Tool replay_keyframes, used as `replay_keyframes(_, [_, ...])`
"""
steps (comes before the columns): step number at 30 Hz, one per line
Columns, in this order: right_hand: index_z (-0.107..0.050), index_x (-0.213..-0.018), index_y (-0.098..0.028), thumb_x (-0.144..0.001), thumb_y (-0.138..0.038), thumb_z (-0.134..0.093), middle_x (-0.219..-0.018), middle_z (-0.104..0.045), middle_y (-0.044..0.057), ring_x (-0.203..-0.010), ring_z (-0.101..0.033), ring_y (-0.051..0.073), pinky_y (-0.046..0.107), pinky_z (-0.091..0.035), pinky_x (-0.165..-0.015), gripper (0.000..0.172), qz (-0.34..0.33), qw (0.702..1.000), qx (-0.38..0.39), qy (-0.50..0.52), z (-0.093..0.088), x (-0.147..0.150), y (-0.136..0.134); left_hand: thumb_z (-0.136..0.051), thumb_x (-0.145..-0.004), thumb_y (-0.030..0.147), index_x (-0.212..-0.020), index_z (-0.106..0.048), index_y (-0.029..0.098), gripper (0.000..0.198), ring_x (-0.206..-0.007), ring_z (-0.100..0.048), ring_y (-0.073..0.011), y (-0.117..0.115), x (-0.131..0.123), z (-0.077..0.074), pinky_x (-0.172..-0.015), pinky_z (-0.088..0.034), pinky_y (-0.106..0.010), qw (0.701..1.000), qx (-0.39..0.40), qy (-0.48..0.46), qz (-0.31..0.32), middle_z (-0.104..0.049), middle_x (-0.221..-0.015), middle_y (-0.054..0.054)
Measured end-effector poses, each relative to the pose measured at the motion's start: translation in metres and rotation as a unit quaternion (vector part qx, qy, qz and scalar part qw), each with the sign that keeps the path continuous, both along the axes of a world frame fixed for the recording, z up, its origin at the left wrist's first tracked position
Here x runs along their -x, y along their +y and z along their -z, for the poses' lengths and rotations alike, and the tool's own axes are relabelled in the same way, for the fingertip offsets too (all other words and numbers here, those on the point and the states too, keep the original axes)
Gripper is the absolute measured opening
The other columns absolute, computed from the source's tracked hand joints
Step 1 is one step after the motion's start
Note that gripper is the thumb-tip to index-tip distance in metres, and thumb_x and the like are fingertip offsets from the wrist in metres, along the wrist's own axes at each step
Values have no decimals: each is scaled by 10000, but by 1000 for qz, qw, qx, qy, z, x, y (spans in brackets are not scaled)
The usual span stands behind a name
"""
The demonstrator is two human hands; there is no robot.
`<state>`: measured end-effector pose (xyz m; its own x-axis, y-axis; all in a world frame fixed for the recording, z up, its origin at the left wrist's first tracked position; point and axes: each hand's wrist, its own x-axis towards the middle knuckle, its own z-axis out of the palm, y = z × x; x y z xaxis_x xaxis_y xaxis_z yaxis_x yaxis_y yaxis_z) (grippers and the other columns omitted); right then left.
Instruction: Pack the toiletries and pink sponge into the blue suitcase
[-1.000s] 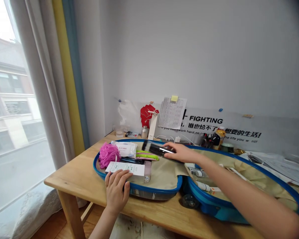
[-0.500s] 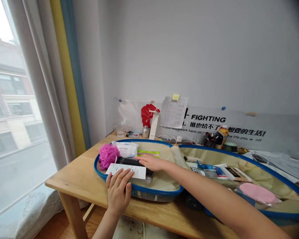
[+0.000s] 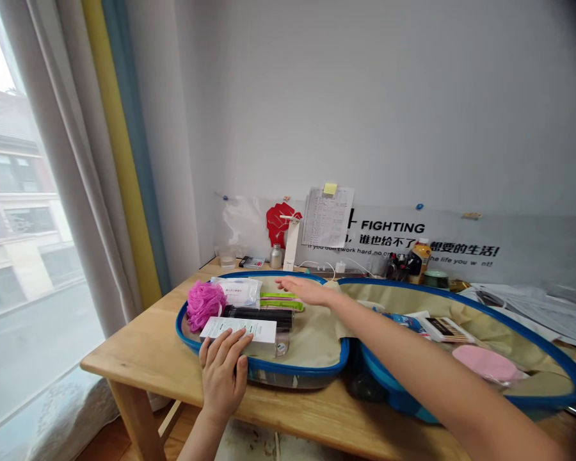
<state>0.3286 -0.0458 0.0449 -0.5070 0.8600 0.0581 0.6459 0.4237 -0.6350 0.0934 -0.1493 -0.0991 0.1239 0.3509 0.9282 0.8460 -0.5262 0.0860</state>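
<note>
My left hand [image 3: 224, 374] lies with outstretched fingers on the white box [image 3: 259, 330] at the front of the suitcase's left half [image 3: 302, 379]. Above the green packaged items [image 3: 281, 304] hovers my right hand [image 3: 304, 290], fingers extended and nothing held. A dark, cylindrical object [image 3: 269, 315] rests just behind the box, with a small clear container [image 3: 282, 343] at its right. The pink bath puff [image 3: 205, 305] sits at the left end, beside a white packet [image 3: 242, 291]. My right forearm hides part of the other half.
In the suitcase's right half [image 3: 540, 346] are a pink oval sponge [image 3: 487, 362], a pack of wooden sticks [image 3: 446, 330] and a blue package [image 3: 403, 322]. Bottles, a lamp [image 3: 292, 243] and papers [image 3: 523, 314] line the back of the wooden table [image 3: 139, 333].
My right hand has lifted off the dark cylindrical object and moved back over the green items. My left hand stays on the white box. The view has shifted slightly.
</note>
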Motion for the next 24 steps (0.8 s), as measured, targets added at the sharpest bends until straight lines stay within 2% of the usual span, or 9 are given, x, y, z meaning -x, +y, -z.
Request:
replay_keyframes(4, [-560,-1277,-211,-937,-517,-322,-1238,-631,94,-1071,-612,199,405,-456,-986,515,78,997,-14,-12,-28,-66,-1,-416,-914,253,-1147,-648,259,328,-1144,-548,-232,1,1,2,-1099,-203,-422,1000,9,-4,2,-696,-1142,-41])
replay_keyframes(7, [-590,-1223,-186,-880,-515,-387,-1154,-664,106,-1005,-632,203,381,-480,-936,516,144,988,-18,-49,-39,-129,-13,-417,-917,265,-1150,-648,260,328,-1143,-547,-233,1,1,2,-1101,-200,-422,1000,5,-6,5,-697,-1138,-46])
replay_keyframes(10, [-676,-1003,-201,-732,-497,-571,-982,-704,84,-907,-652,237,396,-494,-873,415,196,974,-5,-115,-34,-186,-36,-418,-913,278,-1146,-652,277,330,-1140,-554,-233,1,1,3,-1103,-199,-420,1000,8,-13,7,-698,-1134,-45])
replay_keyframes(13, [-688,-791,-208,-626,-406,-653,-825,-706,76,-808,-661,251,377,-498,-789,260,223,958,18,-180,-18,-225,-65,-424,-907,280,-1141,-652,280,327,-1136,-559,-231,2,1,4,-1109,-193,-416,1000,9,-17,11,-698,-1132,-43])
replay_keyframes(15, [-689,-787,-212,-612,-338,-650,-842,-707,88,-812,-663,251,354,-491,-770,219,229,950,25,-212,-6,-238,-82,-427,-904,274,-1137,-650,275,322,-1135,-558,-230,3,1,5,-1113,-186,-416,1000,10,-16,11,-698,-1133,-43])
replay_keyframes(18, [-689,-893,-228,-593,-262,-638,-984,-694,104,-909,-652,255,338,-477,-812,305,226,941,14,-253,7,-241,-96,-422,-906,262,-1135,-645,268,320,-1124,-560,-230,3,1,5,-1111,-189,-420,1000,6,-14,11,-702,-1119,-45])
replay_keyframes(21, [-672,-961,-241,-593,-265,-631,-1036,-659,103,-906,-640,257,348,-479,-791,371,215,932,1,-291,15,-234,-96,-420,-908,268,-1131,-648,272,319,-1121,-565,-233,3,1,4,-1106,-198,-422,1000,8,-19,12,-703,-1116,-45])
replay_keyframes(24, [-654,-928,-227,-583,-276,-636,-999,-630,95,-870,-633,268,367,-477,-754,349,202,924,-12,-324,20,-225,-88,-416,-910,268,-1125,-654,275,321,-1112,-572,-229,2,0,3,-1100,-207,-416,1000,9,-21,9,-704,-1114,-42])
